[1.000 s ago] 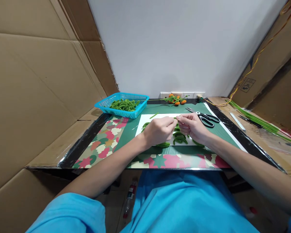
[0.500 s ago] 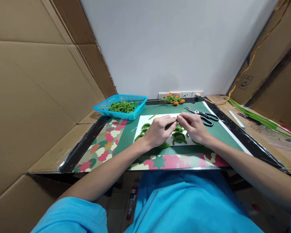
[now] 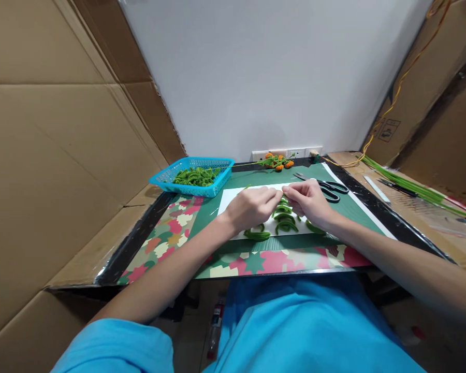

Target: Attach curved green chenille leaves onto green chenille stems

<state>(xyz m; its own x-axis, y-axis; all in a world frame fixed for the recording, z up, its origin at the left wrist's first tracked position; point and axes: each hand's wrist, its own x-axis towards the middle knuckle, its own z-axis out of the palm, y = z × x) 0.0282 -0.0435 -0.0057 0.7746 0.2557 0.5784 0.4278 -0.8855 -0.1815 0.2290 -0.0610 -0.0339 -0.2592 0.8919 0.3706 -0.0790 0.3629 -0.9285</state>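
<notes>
Over a white sheet (image 3: 227,196), my left hand (image 3: 252,207) is closed in a pinch, its back hiding most of the fingers. Facing it, my right hand (image 3: 308,201) pinches thumb against forefinger. The two sets of fingertips nearly meet. A speck of green shows there, but whether it is held or lies behind I cannot tell. Below the hands, curved green pipe cleaner pieces (image 3: 286,226) lie in a column on the sheet. Another bundle of green pieces (image 3: 257,235) sits near the left wrist, and one (image 3: 315,228) is partly under the right hand.
A blue plastic basket (image 3: 218,187) of green pieces stands at back left. Orange flowers with green stems (image 3: 278,161) lie by the wall sockets. Black-handled scissors (image 3: 330,190) rest beyond my right hand. Long green pipe cleaners (image 3: 415,185) lie at right. Cardboard walls (image 3: 62,134) flank the table.
My left hand has turned so its back faces up more, with fingers slightly parted from the right ones. My right hand has barely moved. The whole view has shifted slightly.
</notes>
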